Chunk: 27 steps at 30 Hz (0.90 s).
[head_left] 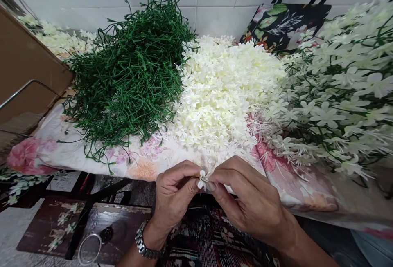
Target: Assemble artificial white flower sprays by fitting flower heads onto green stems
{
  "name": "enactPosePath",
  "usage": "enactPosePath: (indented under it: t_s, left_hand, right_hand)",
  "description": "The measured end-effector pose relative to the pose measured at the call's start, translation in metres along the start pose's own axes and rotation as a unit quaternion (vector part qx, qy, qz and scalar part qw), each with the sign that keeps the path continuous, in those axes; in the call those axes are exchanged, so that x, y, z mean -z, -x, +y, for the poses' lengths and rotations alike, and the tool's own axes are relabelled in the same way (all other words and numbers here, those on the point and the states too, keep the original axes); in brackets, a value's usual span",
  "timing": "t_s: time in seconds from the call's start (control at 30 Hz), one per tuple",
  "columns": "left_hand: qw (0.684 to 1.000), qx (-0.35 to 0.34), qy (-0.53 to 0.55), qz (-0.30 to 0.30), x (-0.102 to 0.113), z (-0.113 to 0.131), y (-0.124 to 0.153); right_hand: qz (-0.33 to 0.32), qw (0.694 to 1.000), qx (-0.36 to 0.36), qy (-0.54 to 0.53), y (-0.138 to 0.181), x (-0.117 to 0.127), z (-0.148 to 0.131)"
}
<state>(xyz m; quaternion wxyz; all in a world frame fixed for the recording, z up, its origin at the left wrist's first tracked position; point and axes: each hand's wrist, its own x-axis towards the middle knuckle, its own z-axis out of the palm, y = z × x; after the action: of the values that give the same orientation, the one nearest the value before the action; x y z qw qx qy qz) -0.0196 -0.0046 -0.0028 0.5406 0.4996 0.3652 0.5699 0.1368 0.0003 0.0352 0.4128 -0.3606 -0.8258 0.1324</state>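
My left hand (173,191) and my right hand (245,197) meet at the near edge of the floral cloth (61,144). Both pinch one small white artificial flower (202,178) between thumbs and fingertips. A silver wristwatch (144,244) sits on my left wrist. Just beyond the hands lies a big heap of loose white flower heads (221,91). Left of it is a tangled pile of green plastic stems (129,75). On the right lie finished sprays of white flowers on green stems (344,91).
A brown cardboard box (21,62) with a metal wire stands at the left. A black floral bag (282,23) leans on the white tiled wall. More white flowers lie at the back left (58,38). A dark low stool (76,226) shows below.
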Motion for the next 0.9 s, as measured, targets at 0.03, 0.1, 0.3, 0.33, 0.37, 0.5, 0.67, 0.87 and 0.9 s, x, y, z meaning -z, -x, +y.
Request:
enactPosePath:
  t_s: [0.03,0.1,0.3,0.33,0.37,0.5,0.67,0.87,0.9]
  left_hand:
    - [1.000,-0.009,-0.018,-0.001,0.000,0.001,0.000]
    - [0.998,-0.035,-0.061,-0.003,0.000,0.004,-0.001]
    - [0.983,-0.103,-0.149,-0.012,-0.001,0.010,-0.003]
    - [0.981,-0.109,-0.159,-0.012,-0.002,0.010,-0.003]
    - [0.979,-0.114,-0.170,-0.011,-0.003,0.011,-0.003]
    - [0.970,-0.127,-0.205,-0.003,-0.006,0.013,-0.003]
    - [0.974,-0.081,-0.211,0.008,-0.007,0.018,-0.004]
    - [0.968,-0.073,-0.240,0.027,-0.010,0.020,0.000]
    - [0.965,-0.082,-0.248,0.033,-0.011,0.020,0.001]
  right_hand:
    - [-0.003,1.000,0.001,0.003,0.000,0.000,0.000]
    - [-0.009,1.000,0.003,0.009,0.001,0.000,-0.001]
    - [-0.012,1.000,0.005,0.017,0.002,-0.004,0.000]
    - [-0.013,1.000,0.005,0.017,0.002,-0.004,0.001]
    - [-0.015,1.000,0.005,0.016,0.002,-0.005,0.001]
    - [-0.015,1.000,0.009,0.016,0.005,-0.008,0.002]
    - [-0.030,0.999,-0.025,-0.019,0.008,-0.003,0.007]
    - [-0.031,0.999,0.020,0.004,0.002,-0.004,0.012]
    - [-0.025,0.999,0.022,0.005,0.002,-0.005,0.013]
